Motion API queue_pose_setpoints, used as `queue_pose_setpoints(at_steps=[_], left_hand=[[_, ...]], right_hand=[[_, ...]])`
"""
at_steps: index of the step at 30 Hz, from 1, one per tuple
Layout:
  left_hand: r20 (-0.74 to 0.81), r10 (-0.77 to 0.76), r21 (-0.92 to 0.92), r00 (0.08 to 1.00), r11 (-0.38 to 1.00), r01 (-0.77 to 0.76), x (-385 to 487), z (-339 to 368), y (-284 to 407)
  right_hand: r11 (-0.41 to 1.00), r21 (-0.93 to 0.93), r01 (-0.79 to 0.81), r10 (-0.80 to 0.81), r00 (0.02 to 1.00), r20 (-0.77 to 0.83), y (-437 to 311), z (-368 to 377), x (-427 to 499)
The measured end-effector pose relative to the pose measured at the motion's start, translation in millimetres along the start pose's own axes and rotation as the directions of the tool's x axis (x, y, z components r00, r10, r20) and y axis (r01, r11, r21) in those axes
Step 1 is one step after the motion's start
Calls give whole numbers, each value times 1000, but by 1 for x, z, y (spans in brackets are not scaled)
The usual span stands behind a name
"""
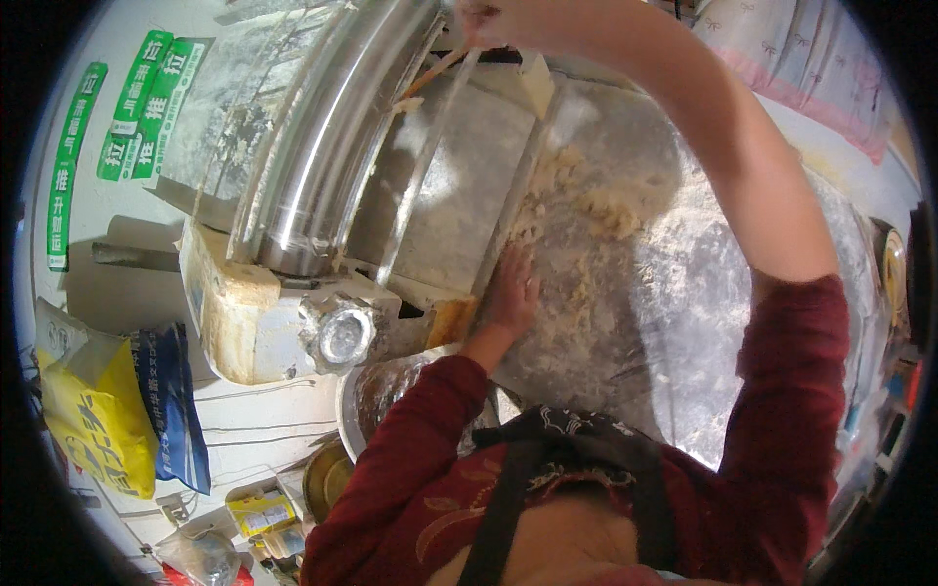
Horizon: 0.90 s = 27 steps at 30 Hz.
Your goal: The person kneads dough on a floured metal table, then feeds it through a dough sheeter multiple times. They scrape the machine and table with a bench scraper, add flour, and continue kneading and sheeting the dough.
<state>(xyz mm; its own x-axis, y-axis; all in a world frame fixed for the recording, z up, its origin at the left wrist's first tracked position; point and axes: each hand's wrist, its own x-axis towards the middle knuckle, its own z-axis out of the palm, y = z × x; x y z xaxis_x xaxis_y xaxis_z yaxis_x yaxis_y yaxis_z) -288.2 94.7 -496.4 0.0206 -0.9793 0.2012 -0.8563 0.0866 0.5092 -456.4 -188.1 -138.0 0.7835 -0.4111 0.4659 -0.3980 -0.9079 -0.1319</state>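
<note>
A dough-rolling machine stands before me, its shiny steel roller (315,146) dusted with dough bits along both sides. My left hand (515,288) lies with fingers extended against the lower edge of the machine's sloping metal plate (469,183), holding nothing. Stretched across the top, my right arm brings my right hand (487,26) to the far end of the roller; the top rim partly cuts it off. A thin brown stick (434,73) runs from its fingers down beside the roller. Dough crumbs (593,198) and flour lie on the metal worktop (601,329).
A round knob (343,337) juts from the machine's near end. Below it stands a large basin (359,410), partly behind my left sleeve. Yellow (95,417) and blue (172,410) printed bags hang at left. A patterned curtain (799,58) hangs at upper right.
</note>
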Motion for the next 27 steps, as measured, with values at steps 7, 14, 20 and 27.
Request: queue_pose_setpoints(at_steps=[7, 14, 20, 27], left_hand=[[32, -88, -27, 996, 996, 89, 3, -14, 17], [-145, -183, -419, 972, 902, 107, 38, -22, 57], [-82, 622, -140, 779, 767, -627, 81, -22, 102], [172, 127, -226, 977, 970, -86, 50, -38, 115]], right_hand=[[831, 403, -384, 424, 906, -12, -15, 9, -129], [738, 400, -544, 584, 811, 27, -57, 65, -265], [760, 300, -576, 594, 803, 37, -81, 82, -326], [325, 547, -771, 917, 399, 17, -21, 39, -432]])
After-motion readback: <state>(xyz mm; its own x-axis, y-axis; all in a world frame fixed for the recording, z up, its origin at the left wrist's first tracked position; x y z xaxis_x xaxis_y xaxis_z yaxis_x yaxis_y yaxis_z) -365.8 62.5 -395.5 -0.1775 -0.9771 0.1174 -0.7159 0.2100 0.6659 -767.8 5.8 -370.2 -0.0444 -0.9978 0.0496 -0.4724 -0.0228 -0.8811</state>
